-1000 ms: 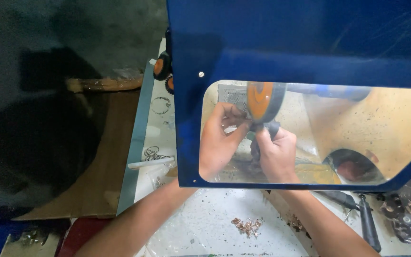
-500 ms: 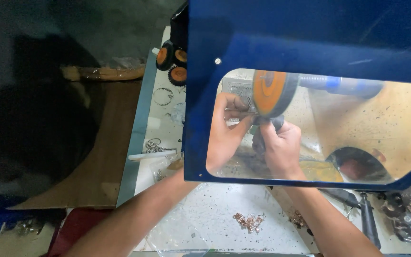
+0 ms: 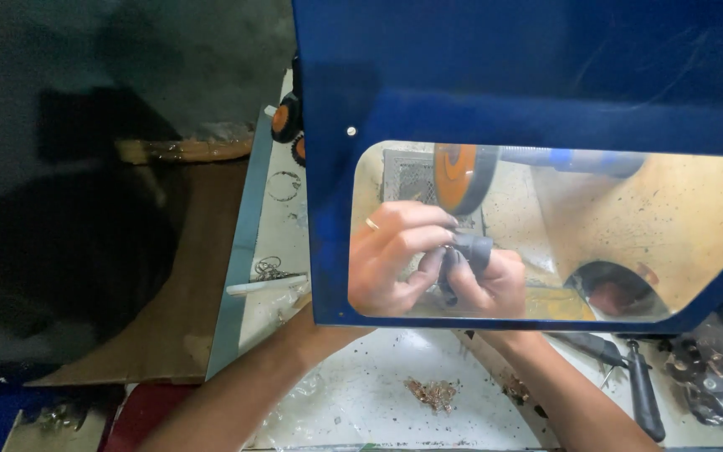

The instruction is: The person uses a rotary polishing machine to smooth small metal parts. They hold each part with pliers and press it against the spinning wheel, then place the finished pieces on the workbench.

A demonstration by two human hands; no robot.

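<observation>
Both hands worked behind the clear window of a big blue guard (image 3: 546,75), just under an orange wheel (image 3: 462,177) on a shaft. Left hand (image 3: 395,255), a ring on one finger, and right hand (image 3: 487,285) were closed together on a small dark piece (image 3: 468,249) held right below the wheel. Below lay the white bench (image 3: 361,393), a dark-handled tool (image 3: 642,393) and brown shavings (image 3: 431,393).

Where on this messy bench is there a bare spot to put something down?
The white benchtop between the two forearms is mostly bare, left of the shavings pile. Crowded: behind the blue guard, where left hand and right hand meet under the orange wheel.
</observation>
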